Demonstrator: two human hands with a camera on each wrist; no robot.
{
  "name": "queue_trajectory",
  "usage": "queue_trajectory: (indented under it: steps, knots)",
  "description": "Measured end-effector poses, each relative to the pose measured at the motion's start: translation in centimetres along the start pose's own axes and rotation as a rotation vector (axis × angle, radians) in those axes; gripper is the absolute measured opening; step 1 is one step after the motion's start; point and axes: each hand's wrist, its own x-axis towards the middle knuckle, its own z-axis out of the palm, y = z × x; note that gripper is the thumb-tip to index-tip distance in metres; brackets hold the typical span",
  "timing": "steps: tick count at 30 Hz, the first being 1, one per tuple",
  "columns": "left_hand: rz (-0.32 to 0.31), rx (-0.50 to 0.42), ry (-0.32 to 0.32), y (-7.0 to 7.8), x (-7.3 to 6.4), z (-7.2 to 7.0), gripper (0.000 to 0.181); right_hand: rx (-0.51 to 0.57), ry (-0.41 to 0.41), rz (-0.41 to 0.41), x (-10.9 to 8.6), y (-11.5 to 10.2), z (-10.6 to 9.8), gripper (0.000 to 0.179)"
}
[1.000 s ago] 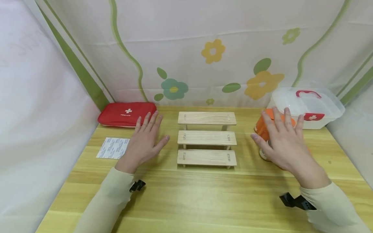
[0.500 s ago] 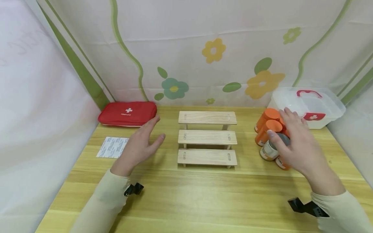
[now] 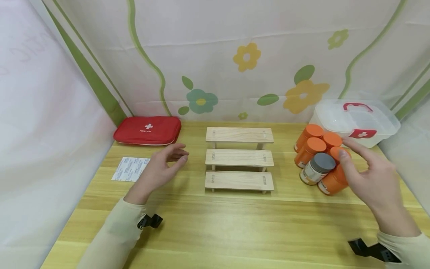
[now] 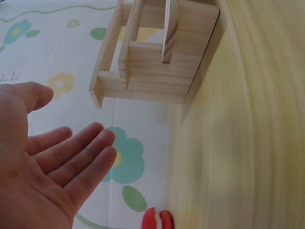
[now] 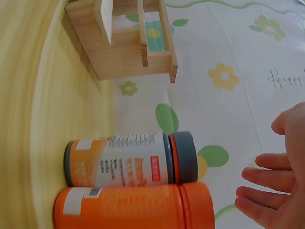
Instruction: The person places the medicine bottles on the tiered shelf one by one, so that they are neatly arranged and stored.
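Looks like square one imo: left hand (image 3: 157, 170) and right hand (image 3: 376, 181) relaxed and empty, five pill bottles (image 3: 322, 162) untouched right of the three-step wooden rack (image 3: 239, 158).

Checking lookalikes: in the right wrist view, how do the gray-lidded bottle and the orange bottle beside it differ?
The gray-lidded bottle has a dark gray lid; the orange bottle has an orange one. The gray-lidded bottle's body shows white and orange areas; the orange bottle's is mostly orange. Both stand upright on the table.
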Motion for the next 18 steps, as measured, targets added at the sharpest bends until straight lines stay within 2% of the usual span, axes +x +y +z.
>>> queue_trajectory:
  steps: [4, 9, 13, 18]
  knots:
    - [-0.007, -0.065, -0.08, -0.3, -0.1, 0.4, 0.04, 0.023, 0.033, 0.048, -0.8, 0.7, -0.7, 0.033]
    - [-0.013, -0.119, -0.167, -0.8, -0.3, 1.3, 0.04, 0.008, -0.001, 0.154, -1.6, 1.6, -1.7, 0.034]
    - [-0.029, -0.108, -0.218, -1.0, -0.4, 2.1, 0.045, -0.001, -0.08, 0.275, -2.5, 2.6, -2.5, 0.041]
    - [-0.047, -0.103, -0.301, -1.1, -0.2, 3.0, 0.053, -0.014, -0.239, 0.378, -3.8, 4.2, -3.2, 0.058]
